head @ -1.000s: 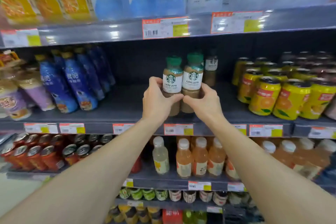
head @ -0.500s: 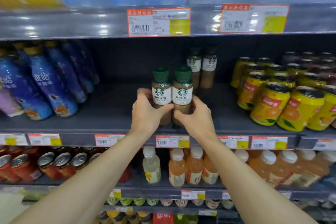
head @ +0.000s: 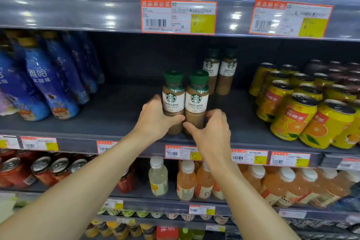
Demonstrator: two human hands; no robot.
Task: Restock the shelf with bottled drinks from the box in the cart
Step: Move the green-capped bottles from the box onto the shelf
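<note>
Two green-capped caffe latte bottles stand side by side near the front of the dark middle shelf (head: 124, 122). My left hand (head: 155, 121) grips the lower part of the left bottle (head: 173, 99). My right hand (head: 211, 128) curls round the base of the right bottle (head: 196, 101). Two more latte bottles (head: 220, 68) stand upright further back on the same shelf, to the right. The box and the cart are out of view.
Blue bottles (head: 46, 84) lean at the shelf's left; yellow orange-drink cans (head: 303, 115) crowd its right. Bare shelf lies between them around the lattes. Price tags (head: 178, 16) line the shelf edges. Below are red cans (head: 39, 169) and pale juice bottles (head: 187, 181).
Both hands have brought the two latte bottles down and slightly toward the shelf front, where they now stand. The view has moved closer to the shelf.
</note>
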